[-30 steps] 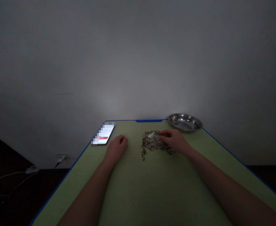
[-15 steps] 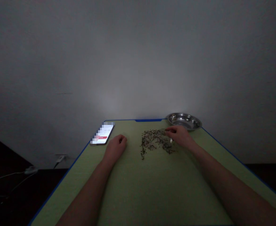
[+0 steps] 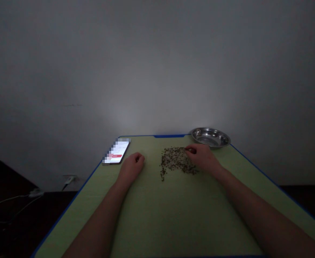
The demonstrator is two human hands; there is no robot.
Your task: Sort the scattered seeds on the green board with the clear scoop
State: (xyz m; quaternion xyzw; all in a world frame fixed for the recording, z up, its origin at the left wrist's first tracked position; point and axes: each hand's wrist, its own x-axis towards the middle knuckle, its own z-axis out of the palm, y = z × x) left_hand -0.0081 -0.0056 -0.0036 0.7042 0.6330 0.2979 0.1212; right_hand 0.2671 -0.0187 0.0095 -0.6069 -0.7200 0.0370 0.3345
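Dark grains [image 3: 175,159] Lie Loose at the Fingertips of Your Right Hand [image 3: 202,156]

Spread thinly across the far middle of a pale green tabletop [image 3: 152,211], the grains trail toward you in a short tail at their left side. You reach in from the right with thumb and forefinger brought close at the far right of the patch; whether they grasp a grain, you cannot tell in this dim light. Your left hand [image 3: 132,165] rests well apart from the grains, fingers curled into a loose fist with nothing visible in it, just beside a lit phone [image 3: 121,149]. A shiny metal bowl [image 3: 222,144] stands at the far right corner, near your right hand, close to the wall [image 3: 157,79].

Good handling here likely means a light touch. You do best to come down on the grains from above with the fingertips, since the heel of a low hand could drag the nearer ones across the smooth surface. Working inward from the outer edge should disturb fewer of them. Pinch gently: pieces this small may roll or spring away under pressure. Your left hand, kept low and calm, leaves the patch undisturbed.
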